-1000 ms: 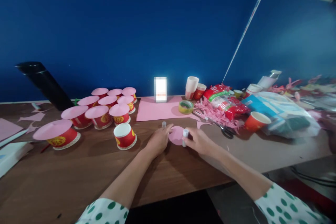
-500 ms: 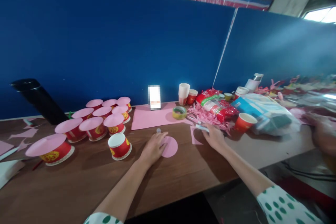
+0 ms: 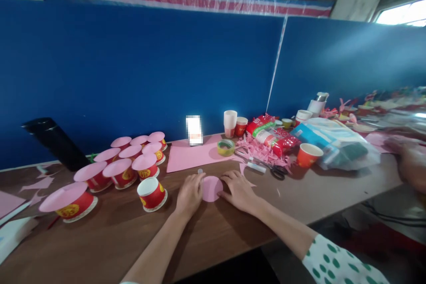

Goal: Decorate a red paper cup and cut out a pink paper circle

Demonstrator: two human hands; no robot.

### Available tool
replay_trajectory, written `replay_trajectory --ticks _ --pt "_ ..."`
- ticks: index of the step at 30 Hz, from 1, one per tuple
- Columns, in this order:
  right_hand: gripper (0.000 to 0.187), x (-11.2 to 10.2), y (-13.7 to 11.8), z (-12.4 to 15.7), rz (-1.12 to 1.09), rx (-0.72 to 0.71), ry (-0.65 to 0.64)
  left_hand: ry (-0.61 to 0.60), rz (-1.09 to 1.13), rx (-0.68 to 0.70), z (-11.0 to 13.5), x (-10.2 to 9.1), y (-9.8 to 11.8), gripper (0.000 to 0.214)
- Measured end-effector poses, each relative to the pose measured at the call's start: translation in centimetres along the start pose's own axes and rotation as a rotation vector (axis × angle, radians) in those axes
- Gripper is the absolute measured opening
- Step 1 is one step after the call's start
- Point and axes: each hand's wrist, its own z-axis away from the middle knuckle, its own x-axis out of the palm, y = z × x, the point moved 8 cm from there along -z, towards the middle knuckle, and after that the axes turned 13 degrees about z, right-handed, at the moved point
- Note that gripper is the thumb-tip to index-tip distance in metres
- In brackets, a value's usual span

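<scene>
A round pink paper disc lies on the brown table between my two hands. My left hand has its bent fingers at the disc's left edge. Against the right edge, my right hand pinches with thumb and fingers. Just past my left fingertips stands a small translucent cap. A white tube, which looks like a glue stick, rests on a pink paper scrap beyond my right hand. Left of my hands sits an upside-down red paper cup with a bare white base.
Several red cups topped with pink discs stand at left, near a black bottle. Behind are pink sheets, a tape roll and a phone-like bright screen. Scissors, pink shreds and bags lie right; another person's hand is far right.
My right hand has let go of the white tube, leaving it on the table, and moved left to the paper disc. My left hand stays by the disc. The view has shifted slightly.
</scene>
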Motion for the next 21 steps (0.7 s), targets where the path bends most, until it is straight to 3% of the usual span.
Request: replay_trajectory --ticks 4,9,12,15,18,21 --pt "0.019 0.6 1.3 -0.4 -0.11 0.046 0.014 0.091 0.078 -0.073 0.1 -1.0 -0.5 0.029" --pt "0.012 0.2 2.3 -0.1 -0.247 0.11 0.093 -0.007 0.155 -0.122 -0.2 -0.2 -0.8 0.04" --pt "0.017 0.1 2.4 0.0 -0.372 0.106 0.106 -0.097 0.347 -0.165 -0.6 0.2 -0.6 0.038" --pt "0.031 0.0 2.7 -0.3 -0.514 0.12 0.086 -0.226 0.605 -0.243 -1.2 0.8 0.0 0.031" --pt "0.044 -0.8 3.7 -1.4 -0.648 0.146 0.054 -0.241 0.714 -0.282 -2.5 0.4 0.8 0.027" --pt "0.023 -1.6 3.7 -3.3 -0.675 0.049 -0.093 -0.157 0.708 -0.262 -3.9 -0.3 1.2 0.025"
